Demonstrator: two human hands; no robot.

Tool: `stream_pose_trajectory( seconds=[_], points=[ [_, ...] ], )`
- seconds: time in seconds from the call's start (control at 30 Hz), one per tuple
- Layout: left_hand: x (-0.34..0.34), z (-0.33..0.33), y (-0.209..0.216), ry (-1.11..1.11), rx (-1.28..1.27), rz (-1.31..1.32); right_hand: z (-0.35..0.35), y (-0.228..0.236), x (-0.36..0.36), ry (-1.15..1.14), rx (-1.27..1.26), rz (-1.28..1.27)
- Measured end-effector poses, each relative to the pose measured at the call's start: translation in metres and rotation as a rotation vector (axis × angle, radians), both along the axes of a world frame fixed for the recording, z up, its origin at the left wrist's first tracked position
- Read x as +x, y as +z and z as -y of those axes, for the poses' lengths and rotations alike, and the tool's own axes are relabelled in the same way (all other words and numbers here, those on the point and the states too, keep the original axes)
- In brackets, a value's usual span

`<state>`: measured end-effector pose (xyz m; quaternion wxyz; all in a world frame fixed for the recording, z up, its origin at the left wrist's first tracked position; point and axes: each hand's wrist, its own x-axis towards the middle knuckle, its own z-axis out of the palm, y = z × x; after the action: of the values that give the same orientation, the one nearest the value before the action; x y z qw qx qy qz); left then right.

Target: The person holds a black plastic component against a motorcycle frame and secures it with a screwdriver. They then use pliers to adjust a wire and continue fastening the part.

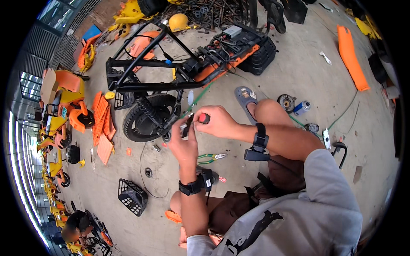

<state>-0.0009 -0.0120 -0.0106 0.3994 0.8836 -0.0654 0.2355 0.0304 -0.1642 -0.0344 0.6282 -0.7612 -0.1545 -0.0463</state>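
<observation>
My left hand is closed around a small dark part, its fingers pointing up toward the scooter frame. Close against it, my right hand grips a tool with a red and black handle; its working end is hidden, so the exact kind cannot be told. Just beyond my hands lies a stripped black scooter frame with its wheel and a shock absorber. Green-handled pliers rest on the floor below my right hand.
A spray can and a round hub part sit beside my right knee. A black basket and orange panels lie to the left. Scooters line the left wall, where another person crouches. A long orange panel lies far right.
</observation>
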Motion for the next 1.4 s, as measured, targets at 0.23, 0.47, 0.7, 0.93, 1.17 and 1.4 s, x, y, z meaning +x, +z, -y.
stream_pose_trajectory(
  seconds=[0.23, 0.47, 0.7, 0.93, 1.17, 1.4],
  points=[
    [0.010, -0.013, 0.007, 0.033, -0.079, 0.008, 0.002, 0.010, 0.001, 0.038, -0.023, -0.032],
    [0.007, -0.018, 0.021, 0.094, -0.177, 0.048, -0.016, -0.020, 0.022, -0.022, 0.346, -0.862],
    [0.005, -0.032, 0.033, 0.208, -0.185, -0.063, -0.024, -0.211, 0.025, -0.559, 0.229, -0.877],
    [-0.017, -0.041, 0.041, 0.194, -0.286, -0.055, 0.038, -0.367, -0.124, -0.914, -0.158, -1.134],
    [-0.025, -0.042, 0.042, 0.156, -0.199, -0.053, 0.029, -0.367, -0.135, -0.835, 0.089, -1.298],
    [-0.018, -0.036, 0.039, 0.128, -0.210, -0.068, 0.026, -0.370, -0.124, -0.864, 0.384, -1.263]
  ],
)
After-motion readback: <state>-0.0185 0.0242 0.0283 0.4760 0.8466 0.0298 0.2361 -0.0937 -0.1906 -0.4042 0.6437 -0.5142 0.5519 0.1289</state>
